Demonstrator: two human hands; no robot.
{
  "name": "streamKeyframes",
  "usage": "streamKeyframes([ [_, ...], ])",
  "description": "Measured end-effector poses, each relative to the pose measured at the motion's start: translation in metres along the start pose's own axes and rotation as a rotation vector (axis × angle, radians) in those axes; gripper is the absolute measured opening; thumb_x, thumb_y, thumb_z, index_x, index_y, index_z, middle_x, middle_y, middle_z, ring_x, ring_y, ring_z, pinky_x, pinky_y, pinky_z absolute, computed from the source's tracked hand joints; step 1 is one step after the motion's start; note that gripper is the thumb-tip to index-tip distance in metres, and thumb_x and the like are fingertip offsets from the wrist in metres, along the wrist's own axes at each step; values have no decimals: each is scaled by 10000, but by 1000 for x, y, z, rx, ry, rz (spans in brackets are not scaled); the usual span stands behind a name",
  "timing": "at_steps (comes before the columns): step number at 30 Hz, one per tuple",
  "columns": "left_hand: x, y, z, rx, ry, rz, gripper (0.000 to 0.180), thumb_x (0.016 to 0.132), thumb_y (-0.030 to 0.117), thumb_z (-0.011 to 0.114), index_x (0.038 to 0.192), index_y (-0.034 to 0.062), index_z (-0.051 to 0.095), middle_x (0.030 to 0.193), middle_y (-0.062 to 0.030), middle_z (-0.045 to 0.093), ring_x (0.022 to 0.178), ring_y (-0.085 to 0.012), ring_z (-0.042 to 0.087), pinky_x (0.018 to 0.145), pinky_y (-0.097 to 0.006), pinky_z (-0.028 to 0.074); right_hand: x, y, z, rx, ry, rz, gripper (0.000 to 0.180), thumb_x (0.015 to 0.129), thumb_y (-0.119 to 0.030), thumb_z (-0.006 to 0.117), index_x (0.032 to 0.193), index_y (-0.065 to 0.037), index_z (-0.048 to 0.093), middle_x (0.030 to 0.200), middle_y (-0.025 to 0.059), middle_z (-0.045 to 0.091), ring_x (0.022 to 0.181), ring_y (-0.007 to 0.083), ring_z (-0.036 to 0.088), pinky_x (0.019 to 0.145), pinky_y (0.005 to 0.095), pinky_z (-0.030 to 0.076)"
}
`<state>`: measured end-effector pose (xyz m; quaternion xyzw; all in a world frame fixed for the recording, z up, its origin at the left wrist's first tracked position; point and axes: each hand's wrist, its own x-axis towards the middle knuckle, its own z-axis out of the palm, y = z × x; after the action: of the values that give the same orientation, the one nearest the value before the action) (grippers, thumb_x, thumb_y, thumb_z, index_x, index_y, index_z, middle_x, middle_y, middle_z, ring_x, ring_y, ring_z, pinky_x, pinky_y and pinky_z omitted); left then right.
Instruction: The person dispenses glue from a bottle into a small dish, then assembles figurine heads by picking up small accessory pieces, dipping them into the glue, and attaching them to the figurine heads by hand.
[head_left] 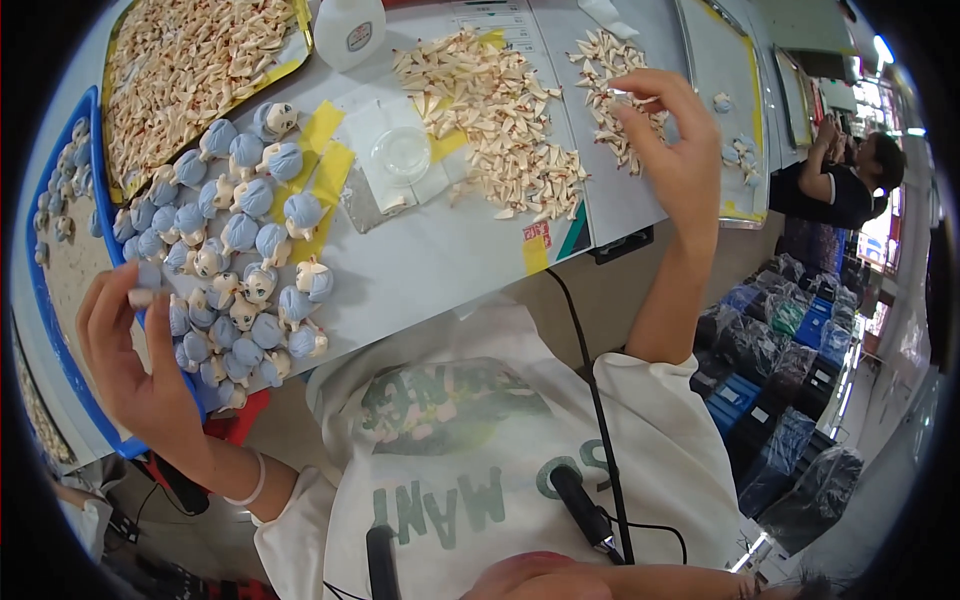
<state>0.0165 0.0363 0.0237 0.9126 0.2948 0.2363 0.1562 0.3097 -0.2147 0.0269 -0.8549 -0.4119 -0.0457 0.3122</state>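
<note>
At the left, my left hand [140, 360] pinches a small blue-haired doll head [147, 276] between thumb and fingers. It is beside a cluster of similar doll heads [240, 233], some with painted faces turned up. My right hand [680, 150] hovers over a small pile of pale pointed pieces with dark tips [597, 62], thumb and forefinger apart. A bluish patch shows in the gap of that hand; whether the hand touches it I cannot tell. A larger heap of the same pointed pieces [500, 120] lies between my hands.
A yellow-edged tray [306, 30] of pointed pieces is at the far left. A blue-rimmed tray [50, 270] holds doll heads. A white bottle [350, 35] and a clear round dish [400, 155] stand mid-table. Another tray [745, 210] and a person [840, 185] are at the right.
</note>
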Motion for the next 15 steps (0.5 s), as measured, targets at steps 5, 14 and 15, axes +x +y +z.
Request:
streamKeyframes([
  [5, -21, 16, 7, -918, 114, -137, 315, 718, -24, 630, 997, -16, 484, 1047, -192, 474, 923, -219, 487, 742, -293, 425, 11, -5, 22, -61, -157, -108, 125, 700, -77, 608, 823, -53, 607, 753, 41, 547, 709, 198, 506, 663, 297, 412],
  [14, -41, 43, 17, -1124, -57, -265, 357, 659, 159, 737, 901, 16, 517, 917, -131, 470, 784, -198, 521, 666, -278, 453, 12, 0, 37, -32, -39, -197, 73, 724, -18, 585, 797, -15, 583, 822, 54, 571, 729, 184, 542, 598, 269, 447],
  [15, -42, 49, 18, -1223, -71, -311, 362, 659, 173, 747, 889, 18, 514, 915, -131, 476, 761, -198, 535, 641, -276, 466, 12, 0, 34, -30, -45, -200, 73, 724, -18, 585, 797, -15, 583, 822, 54, 571, 729, 184, 542, 598, 269, 447],
])
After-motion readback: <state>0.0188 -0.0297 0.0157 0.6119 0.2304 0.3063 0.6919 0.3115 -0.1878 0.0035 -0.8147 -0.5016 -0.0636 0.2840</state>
